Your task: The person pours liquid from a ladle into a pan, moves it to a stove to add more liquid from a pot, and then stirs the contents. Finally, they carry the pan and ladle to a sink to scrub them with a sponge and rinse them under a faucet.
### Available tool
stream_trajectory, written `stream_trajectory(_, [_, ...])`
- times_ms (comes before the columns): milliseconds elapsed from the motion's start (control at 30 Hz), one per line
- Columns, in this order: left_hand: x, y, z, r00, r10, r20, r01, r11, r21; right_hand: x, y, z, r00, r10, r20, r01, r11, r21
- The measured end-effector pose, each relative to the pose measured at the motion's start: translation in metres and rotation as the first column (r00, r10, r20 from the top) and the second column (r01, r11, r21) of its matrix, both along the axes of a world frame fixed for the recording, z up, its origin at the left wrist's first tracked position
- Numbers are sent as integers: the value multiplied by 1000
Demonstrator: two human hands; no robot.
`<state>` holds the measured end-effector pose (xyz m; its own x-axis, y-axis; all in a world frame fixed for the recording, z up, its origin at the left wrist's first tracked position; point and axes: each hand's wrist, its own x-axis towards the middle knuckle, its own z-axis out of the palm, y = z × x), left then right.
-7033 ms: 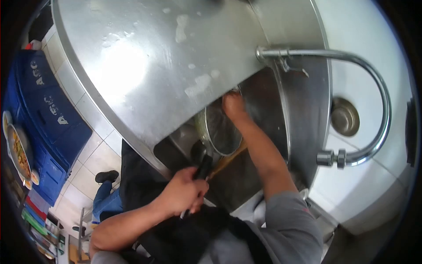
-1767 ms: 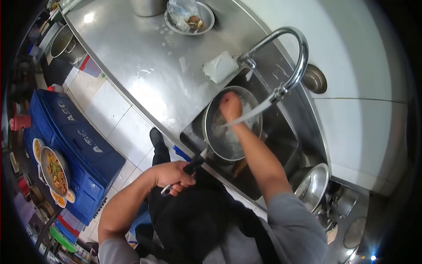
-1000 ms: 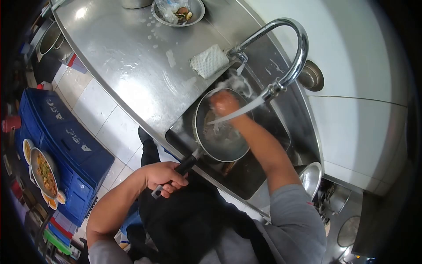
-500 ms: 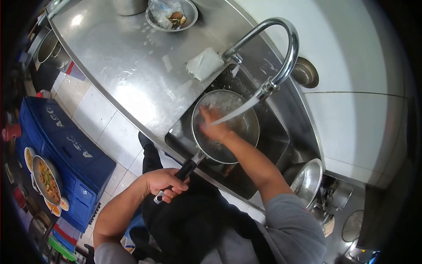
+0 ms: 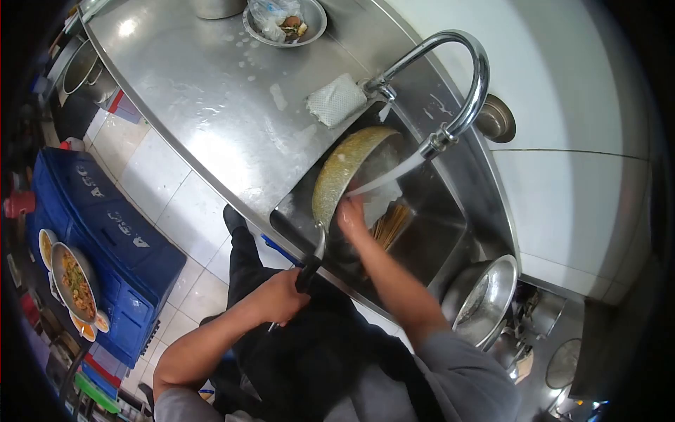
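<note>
My left hand (image 5: 285,299) is closed around the black handle (image 5: 308,273) of a frying pan (image 5: 339,172). The pan is tipped on its side over the sink, its yellowish-brown stained underside facing left and water spilling from its right side. At the pan's lower inner edge is my right hand (image 5: 351,216), wet, with its fingers mostly hidden by the pan and blurred water. A stream of water from the curved faucet (image 5: 480,84) falls into the pan beside that hand. Below the pan, a bundle of thin brown sticks (image 5: 389,226) lies in the sink (image 5: 429,243).
A white textured cloth wrap (image 5: 336,100) sits at the faucet base. On the steel counter (image 5: 190,119) stands a metal bowl (image 5: 320,32) with a plastic bag and scraps. A large metal bowl (image 5: 500,285) is right of the sink. Blue crates (image 5: 105,239) with food dishes stand left.
The pan has gone from lying nearly level to tipped on its side, pouring water out and uncovering the stick bundle. My left hand has turned with the handle; my right hand has moved slightly down.
</note>
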<state>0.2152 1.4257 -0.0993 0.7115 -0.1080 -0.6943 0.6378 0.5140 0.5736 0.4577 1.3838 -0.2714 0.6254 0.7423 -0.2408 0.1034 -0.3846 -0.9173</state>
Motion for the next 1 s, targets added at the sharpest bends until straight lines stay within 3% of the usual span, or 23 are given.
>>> stream_trajectory(33, [3, 0, 7, 1000, 19, -13, -17, 990, 140, -16, -9, 23, 921, -34, -388, 15, 999, -50])
stream_trajectory(67, [4, -1, 11, 999, 37, -23, -29, 960, 279, -29, -19, 44, 940, 96, -326, -144, 981, -127])
stream_trajectory(100, [4, -1, 12, 999, 30, -19, -23, 959, 281, -36, -25, 58, 934, 231, -274, -293, 933, -211])
stream_trajectory(133, [3, 0, 12, 999, 42, -26, -34, 970, 240, -30, -29, 59, 935, 229, -270, -289, 934, -209])
stream_trajectory(200, [-1, 2, 11, 998, 53, -35, -45, 979, 199, -2, -47, 56, 768, 640, -30, -620, 731, -286])
stream_trajectory(233, [-3, 4, 10, 998, 55, -22, -52, 994, 101, 29, -58, 38, 697, 717, 9, -684, 668, -293])
stream_trajectory(267, [-5, 6, 9, 998, 59, -10, -59, 998, 1, 57, -60, 39, 613, 779, 132, -672, 602, -431])
stream_trajectory(300, [-6, 6, 5, 998, 59, -11, -59, 998, 1, 119, -79, -26, 613, 779, 132, -672, 602, -430])
stream_trajectory(333, [-7, 6, 0, 994, 104, -32, -108, 983, -151, 166, -100, -90, 879, 469, 90, -428, 858, -284])
stream_trajectory(367, [-7, 5, -5, 988, 145, -62, -157, 941, -298, 165, -54, -24, 880, 468, 85, -428, 858, -284])
stream_trajectory(400, [-7, 7, -9, 988, 142, -65, -155, 941, -300, 123, -12, 53, 305, 738, 602, -345, 675, -652])
stream_trajectory(467, [-7, 14, -14, 977, 174, -120, -212, 798, -565, 95, 1, 62, 285, 716, 637, -295, 698, -653])
stream_trajectory(533, [-7, 15, -14, 977, 160, -138, -211, 776, -594, 75, 2, 50, 252, 692, 676, -242, 722, -648])
stream_trajectory(600, [-8, 16, -15, 975, 153, -162, -221, 748, -626, 59, -16, 20, 260, 532, 806, -476, 797, -373])
stream_trajectory(633, [-8, 12, -15, 975, 159, -155, -221, 758, -613, 68, -22, 20, 265, 539, 800, -475, 795, -378])
stream_trajectory(700, [-5, 9, -13, 974, 174, -145, -226, 770, -596, 97, -24, 26, 364, 730, 578, -350, 683, -641])
stream_trajectory(733, [-3, 5, -12, 975, 178, -129, -220, 823, -524, 95, -30, 17, 365, 730, 578, -351, 683, -641])
stream_trajectory(800, [-3, 4, -11, 978, 181, -107, -210, 872, -443, 79, -48, 1, 226, 921, 317, -255, 370, -893])
stream_trajectory(867, [-3, 3, -11, 984, 160, -74, -176, 919, -352, 44, -53, 26, 552, 822, 144, -499, 463, -732])
stream_trajectory(900, [-2, 5, -10, 984, 165, -72, -180, 918, -354, 49, -51, 26, 547, 825, 143, -500, 459, -734])
stream_trajectory(967, [-2, 9, -6, 975, 194, -104, -221, 870, -441, 69, -43, 25, 424, 904, -50, -716, 301, -629])
stream_trajectory(1000, [-2, 10, -6, 975, 197, -104, -223, 871, -438, 91, -32, 28, 355, 935, 7, -650, 252, -717])
